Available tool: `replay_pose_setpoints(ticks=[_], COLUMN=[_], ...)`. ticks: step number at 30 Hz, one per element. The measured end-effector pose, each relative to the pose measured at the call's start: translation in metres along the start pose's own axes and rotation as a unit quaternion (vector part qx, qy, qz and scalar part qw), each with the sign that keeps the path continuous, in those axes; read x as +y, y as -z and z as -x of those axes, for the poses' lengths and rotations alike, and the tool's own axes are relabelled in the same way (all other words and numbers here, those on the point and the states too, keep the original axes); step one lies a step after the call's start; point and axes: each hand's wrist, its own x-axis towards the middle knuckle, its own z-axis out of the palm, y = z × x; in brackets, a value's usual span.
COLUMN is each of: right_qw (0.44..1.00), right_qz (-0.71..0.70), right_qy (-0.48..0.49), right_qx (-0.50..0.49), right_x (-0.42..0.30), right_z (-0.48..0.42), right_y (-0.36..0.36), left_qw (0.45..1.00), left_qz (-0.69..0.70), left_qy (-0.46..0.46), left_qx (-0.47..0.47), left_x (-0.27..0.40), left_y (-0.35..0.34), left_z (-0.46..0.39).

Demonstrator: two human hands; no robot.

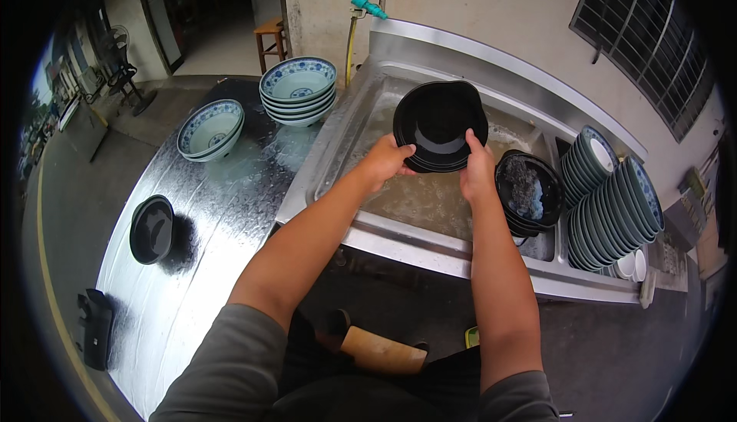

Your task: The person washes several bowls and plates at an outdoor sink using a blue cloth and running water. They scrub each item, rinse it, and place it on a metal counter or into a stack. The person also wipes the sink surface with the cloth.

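Note:
Over the water in a stainless-steel sink (pixel 377 223), I hold a black bowl (pixel 440 114) by its near side. My left hand (pixel 384 160) grips it at the lower left, thumb on the rim. At the lower right, my right hand (pixel 478 165) has its thumb over the edge and its fingers hidden behind. The bowl is tilted so its glossy inside faces me; there may be more than one nested. To the right of my right hand sits a stack of black bowls (pixel 555 214), the top one holding a steel-wool scourer (pixel 518 183) and a bluish cloth or sponge (pixel 536 200).
Blue-patterned bowls stand in a tall leaning stack (pixel 613 220) right of the sink. On the wet table (pixel 224 214) at left are a bowl stack (pixel 298 91), a smaller stack (pixel 211 131) and a black bowl (pixel 152 229). A teal tap (pixel 368 1) juts above the sink's back.

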Motion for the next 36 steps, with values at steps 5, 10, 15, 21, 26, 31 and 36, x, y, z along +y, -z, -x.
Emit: replay_pose_setpoints(ticks=[5, 10, 15, 21, 26, 31, 36], right_qw=[0.954, 0.913, 0.872, 0.872, 0.912, 0.959, 0.966], right_qz=[0.276, 0.346, 0.43, 0.428, 0.353, 0.274, 0.249], right_qy=[0.056, 0.207, 0.227, 0.228, 0.202, 0.057, -0.072], right_qx=[0.103, 0.068, 0.065, 0.063, 0.057, 0.035, 0.026], right_x=[-0.001, 0.013, 0.012, 0.009, 0.014, 0.01, 0.007], right_z=[0.012, 0.004, 0.005, 0.008, -0.003, 0.0, 0.01], right_y=[-0.015, -0.009, -0.004, -0.006, 0.003, 0.001, -0.008], left_qw=[0.957, 0.796, 0.821, 0.818, 0.925, 0.985, 0.952], left_qz=[-0.193, -0.447, -0.449, -0.42, -0.304, 0.167, 0.298], left_qy=[-0.154, -0.301, -0.211, -0.263, -0.126, -0.004, 0.01], left_qx=[0.152, 0.277, 0.282, 0.293, 0.191, 0.041, -0.076], left_x=[-0.01, -0.02, -0.008, -0.007, 0.006, 0.022, 0.026], left_y=[-0.004, 0.018, 0.014, 0.017, 0.015, 0.004, 0.012], left_z=[-0.007, -0.023, -0.017, -0.015, -0.011, 0.005, 0.012])
